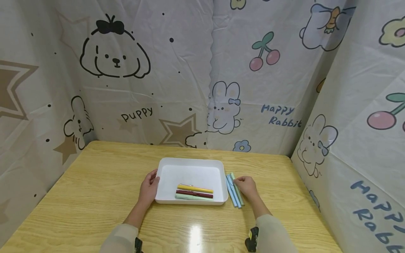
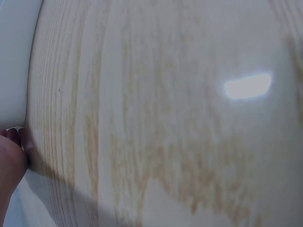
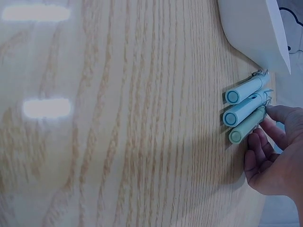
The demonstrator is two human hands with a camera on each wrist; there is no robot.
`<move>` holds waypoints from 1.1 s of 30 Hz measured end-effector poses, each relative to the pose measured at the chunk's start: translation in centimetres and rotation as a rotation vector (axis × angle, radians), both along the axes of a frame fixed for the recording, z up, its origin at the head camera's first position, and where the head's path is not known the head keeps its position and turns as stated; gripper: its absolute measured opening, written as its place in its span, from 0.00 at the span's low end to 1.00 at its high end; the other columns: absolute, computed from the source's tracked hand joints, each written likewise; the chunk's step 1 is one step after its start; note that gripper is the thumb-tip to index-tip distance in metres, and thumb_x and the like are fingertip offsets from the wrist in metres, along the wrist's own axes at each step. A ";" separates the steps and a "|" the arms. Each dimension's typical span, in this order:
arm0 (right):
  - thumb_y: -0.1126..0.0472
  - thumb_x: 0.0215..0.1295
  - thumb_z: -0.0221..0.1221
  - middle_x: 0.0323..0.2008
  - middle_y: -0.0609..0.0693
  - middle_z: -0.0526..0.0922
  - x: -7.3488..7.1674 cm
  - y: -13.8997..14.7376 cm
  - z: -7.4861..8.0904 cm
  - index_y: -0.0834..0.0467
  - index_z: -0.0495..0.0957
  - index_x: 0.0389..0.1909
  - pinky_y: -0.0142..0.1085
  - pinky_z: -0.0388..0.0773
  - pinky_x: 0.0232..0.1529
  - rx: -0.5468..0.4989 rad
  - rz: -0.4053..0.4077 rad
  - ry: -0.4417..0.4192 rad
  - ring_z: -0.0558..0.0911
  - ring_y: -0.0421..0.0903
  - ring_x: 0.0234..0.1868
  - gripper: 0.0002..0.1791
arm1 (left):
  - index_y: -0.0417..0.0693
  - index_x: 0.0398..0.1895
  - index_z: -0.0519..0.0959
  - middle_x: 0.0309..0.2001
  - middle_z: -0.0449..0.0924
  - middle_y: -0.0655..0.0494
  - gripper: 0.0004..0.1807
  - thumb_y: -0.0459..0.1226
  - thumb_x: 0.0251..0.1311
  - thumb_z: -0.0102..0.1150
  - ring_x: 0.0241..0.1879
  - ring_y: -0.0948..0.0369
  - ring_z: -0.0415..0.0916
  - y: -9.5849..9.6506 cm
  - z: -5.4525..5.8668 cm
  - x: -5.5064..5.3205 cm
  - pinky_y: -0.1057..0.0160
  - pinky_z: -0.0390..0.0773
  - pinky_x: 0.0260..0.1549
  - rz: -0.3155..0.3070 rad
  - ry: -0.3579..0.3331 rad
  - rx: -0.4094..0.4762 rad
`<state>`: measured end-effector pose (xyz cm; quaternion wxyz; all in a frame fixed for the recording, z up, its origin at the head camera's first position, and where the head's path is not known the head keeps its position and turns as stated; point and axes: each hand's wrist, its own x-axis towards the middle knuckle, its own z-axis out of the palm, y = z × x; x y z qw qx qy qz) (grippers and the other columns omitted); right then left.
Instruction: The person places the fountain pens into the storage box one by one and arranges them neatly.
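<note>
A white rectangular tray (image 1: 193,164) lies on the table, and my left hand (image 1: 148,188) grips its left side, thumb at the rim. Inside, near its front wall, a yellow pen (image 1: 195,188), a dark red pen (image 1: 194,194) and a pale green pen (image 1: 193,197) lie side by side. Just right of the tray are two light blue pens (image 3: 246,108) and a green pen (image 3: 247,126). My right hand (image 1: 246,186) pinches the green pen near its far end with thumb and forefinger; the other fingers are curled. In the left wrist view, most of the left hand (image 2: 10,158) is cut off.
The wooden table (image 1: 104,182) extends around the tray on all sides. Printed cloth (image 1: 177,88) hangs behind the table and along its left and right sides. Light reflects off the tabletop near the front.
</note>
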<state>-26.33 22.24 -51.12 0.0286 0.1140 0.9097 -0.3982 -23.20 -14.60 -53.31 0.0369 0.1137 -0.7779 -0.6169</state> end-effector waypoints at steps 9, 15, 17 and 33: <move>0.57 0.65 0.54 0.41 0.62 0.81 0.0 0.3 0.4 0.69 0.79 0.41 0.36 0.74 0.37 0.009 0.012 -0.017 0.78 0.49 0.38 0.17 | 0.45 0.67 0.62 0.62 0.67 0.41 0.23 0.37 0.70 0.41 0.56 0.51 0.66 0.0 -0.2 -0.1 0.53 0.67 0.54 0.005 0.016 0.003; 0.57 0.63 0.56 0.38 0.61 0.82 0.2 0.2 0.7 0.69 0.80 0.39 0.35 0.73 0.33 0.025 0.018 -0.005 0.78 0.49 0.36 0.17 | 0.44 0.67 0.62 0.61 0.67 0.40 0.23 0.37 0.70 0.42 0.56 0.50 0.66 0.1 0.2 0.1 0.53 0.67 0.54 0.018 0.022 0.000; 0.57 0.62 0.57 0.37 0.61 0.82 0.2 0.1 0.7 0.69 0.80 0.38 0.34 0.73 0.32 0.036 0.023 0.003 0.78 0.49 0.35 0.17 | 0.44 0.67 0.62 0.61 0.67 0.40 0.23 0.37 0.70 0.42 0.56 0.50 0.66 0.1 0.2 0.1 0.54 0.67 0.54 0.016 0.021 0.002; 0.55 0.61 0.57 0.37 0.59 0.82 0.1 0.2 0.8 0.66 0.81 0.37 0.35 0.73 0.33 0.075 -0.003 -0.020 0.77 0.48 0.34 0.17 | 0.45 0.67 0.62 0.62 0.66 0.42 0.22 0.37 0.70 0.41 0.57 0.51 0.65 0.1 -0.1 -0.1 0.53 0.67 0.55 0.010 0.008 0.009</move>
